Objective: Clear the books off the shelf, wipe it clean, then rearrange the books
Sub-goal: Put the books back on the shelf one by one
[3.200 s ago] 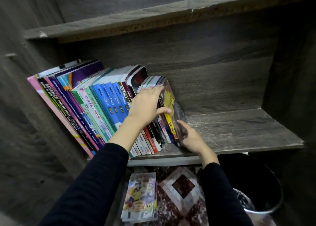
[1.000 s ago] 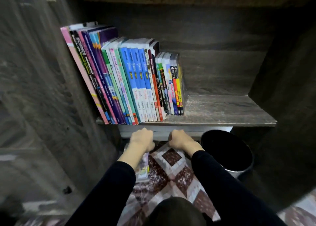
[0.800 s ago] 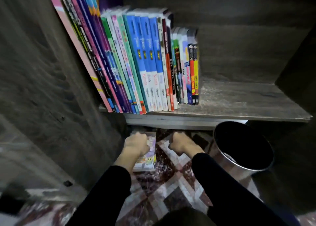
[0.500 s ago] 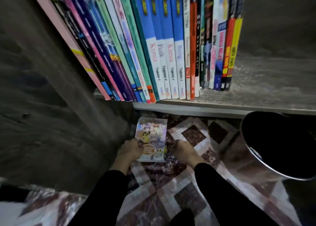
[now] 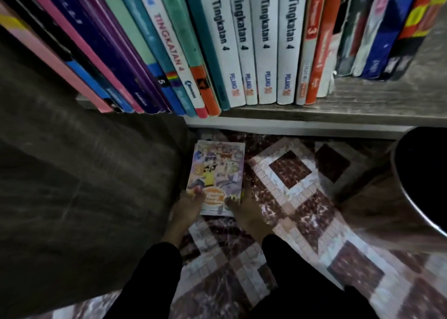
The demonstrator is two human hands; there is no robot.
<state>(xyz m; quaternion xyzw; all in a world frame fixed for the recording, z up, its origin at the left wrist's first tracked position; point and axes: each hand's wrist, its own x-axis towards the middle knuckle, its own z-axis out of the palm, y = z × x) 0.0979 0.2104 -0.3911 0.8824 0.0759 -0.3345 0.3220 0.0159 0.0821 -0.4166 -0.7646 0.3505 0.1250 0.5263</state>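
Packed upright on shelf (image 5: 362, 115): row of books (image 5: 242, 40), four white spines marked "Tingkatan 4". Below, flat on patterned floor (image 5: 290, 222): comic book (image 5: 217, 171), near corners pinched by left hand (image 5: 186, 208) and right hand (image 5: 245, 213), thumbs on cover.

A thin colourful book (image 5: 217, 176) with cartoon figures on its cover lies flat on the floor, its near corners held by the left hand (image 5: 186, 207) and right hand (image 5: 244, 212). Beyond the hands, a row of books (image 5: 263, 52) stands spine-out on the shelf (image 5: 362, 110), the left ones leaning.
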